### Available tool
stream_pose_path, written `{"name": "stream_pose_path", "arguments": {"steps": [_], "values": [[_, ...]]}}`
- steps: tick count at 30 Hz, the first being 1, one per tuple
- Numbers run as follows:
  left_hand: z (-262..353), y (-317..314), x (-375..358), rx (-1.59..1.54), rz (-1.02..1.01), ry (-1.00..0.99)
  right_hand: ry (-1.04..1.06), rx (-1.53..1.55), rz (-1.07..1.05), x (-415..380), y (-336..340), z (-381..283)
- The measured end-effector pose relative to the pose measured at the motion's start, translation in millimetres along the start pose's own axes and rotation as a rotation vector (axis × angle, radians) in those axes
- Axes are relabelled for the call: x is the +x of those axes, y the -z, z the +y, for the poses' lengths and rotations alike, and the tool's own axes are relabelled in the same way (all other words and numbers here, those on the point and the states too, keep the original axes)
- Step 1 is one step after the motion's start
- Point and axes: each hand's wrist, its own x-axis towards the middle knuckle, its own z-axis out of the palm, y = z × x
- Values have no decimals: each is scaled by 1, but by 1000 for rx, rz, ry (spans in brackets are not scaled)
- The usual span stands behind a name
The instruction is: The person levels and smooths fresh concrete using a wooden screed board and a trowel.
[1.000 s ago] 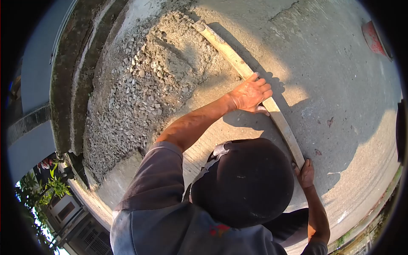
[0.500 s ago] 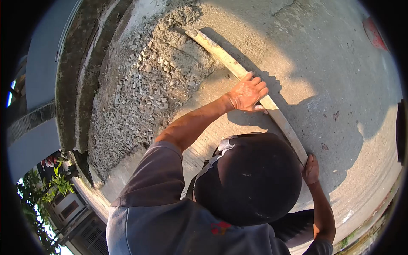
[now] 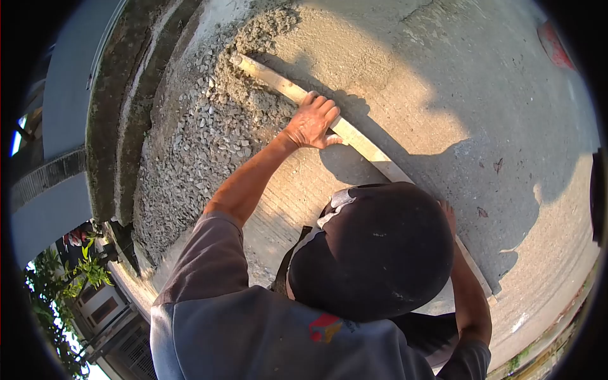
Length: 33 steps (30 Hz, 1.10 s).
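Observation:
Neither of my own hands shows in this view. In front of me a co-worker in a dark cap [image 3: 373, 253] and grey shirt [image 3: 253, 329] bends low, seen from above and behind. The person's left hand [image 3: 313, 122] grips a long, straight wooden board [image 3: 364, 142] near its upper part. Farther down the board is the person's right hand [image 3: 448, 215], largely hidden behind the cap. The board slants across the concrete surface [image 3: 392, 95], with its upper-left end at wet, lumpy concrete mix [image 3: 250, 95]. Part of its lower half is covered by the cap.
Loose grey gravel [image 3: 196, 152] spreads left of the board, beside a stepped concrete edge [image 3: 107, 126]. A red object [image 3: 555, 45] stands at the far right edge. Green leaves [image 3: 60, 278] and a building [image 3: 104, 310] appear at lower left. Shadows cross the surface.
The co-worker has shifted the board leftward, its upper end now over the gravel's edge. Both of the person's hands have moved up and left, and the right one has gone partly behind the cap.

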Motion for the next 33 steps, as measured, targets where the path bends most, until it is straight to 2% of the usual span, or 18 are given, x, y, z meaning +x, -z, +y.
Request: {"name": "stream_pose_path", "arguments": {"steps": [1,4,6,7,8,9,11,13,16,19,21,24,26,28,30,33], "values": [[20,-5,15,-21,-36,13,-43,-13,-24,-16,0,18],[101,-34,64,-70,74,-101,-165,25,-47,-88,16,78],[137,-44,81,-71,-14,-135,-218,27,-64,-117,16,102],[133,-44,79,-77,19,-137,-241,28,-65,-124,11,110],[122,-42,74,-78,55,-139,-158,0,26,-117,9,104],[109,-41,68,-82,91,-148,-150,-6,19,-106,2,100],[58,-22,50,-50,-21,-88,-151,-11,4,-59,1,54],[10,-12,30,45,-5,-40,-154,-17,13,-10,12,5],[-4,-2,32,83,-34,-47,-105,50,54,2,7,-3],[40,-20,53,-5,-12,-97,-173,7,-15,-43,17,28],[98,-38,83,-136,53,-174,-323,17,-108,-96,17,69],[176,-61,138,-288,35,-243,-447,59,-98,-162,23,126],[183,-72,170,-304,74,-314,-531,123,-87,-176,24,140],[161,-68,184,-268,57,-357,-474,118,-32,-160,18,136],[114,-51,185,-189,-9,-375,-390,112,17,-125,16,124],[10,-13,144,-19,-38,-232,-265,114,-7,-14,24,67]]}}
